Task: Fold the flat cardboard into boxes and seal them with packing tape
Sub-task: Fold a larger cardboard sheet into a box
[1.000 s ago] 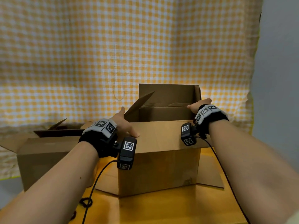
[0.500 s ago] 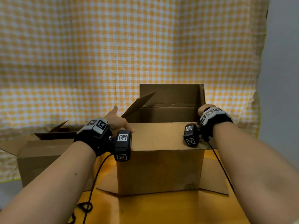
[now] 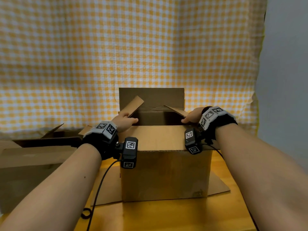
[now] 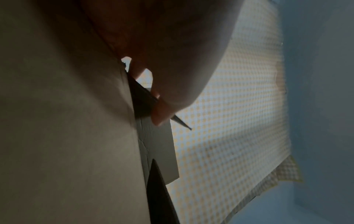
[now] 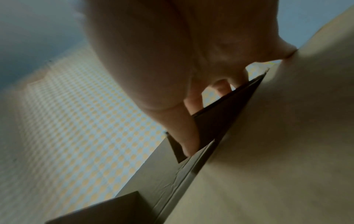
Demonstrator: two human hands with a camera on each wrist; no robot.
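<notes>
One cardboard box (image 3: 165, 174) stands upright in the middle of the wooden tabletop (image 3: 166, 217), its bottom flaps splayed flat on the wood and its top open. Its near flap (image 3: 160, 137) is folded down toward the person, and the far flap (image 3: 151, 97) stands straight up. The left hand (image 3: 124, 121) pinches the left side flap (image 3: 133, 105), thumb on one face and fingers (image 4: 161, 112) behind, with the flap tilted inward over the opening. The right hand (image 3: 191, 116) has its grip on the right side flap (image 3: 176, 110) in the same way, fingers (image 5: 193, 103) curled over its edge, that flap lying lower. Both wrists wear black bands with printed markers and small cameras. To the left sits a second open cardboard box (image 3: 33, 157). Behind hangs a yellow checked cloth (image 3: 133, 47), with a grey wall (image 3: 286, 80) at right.
</notes>
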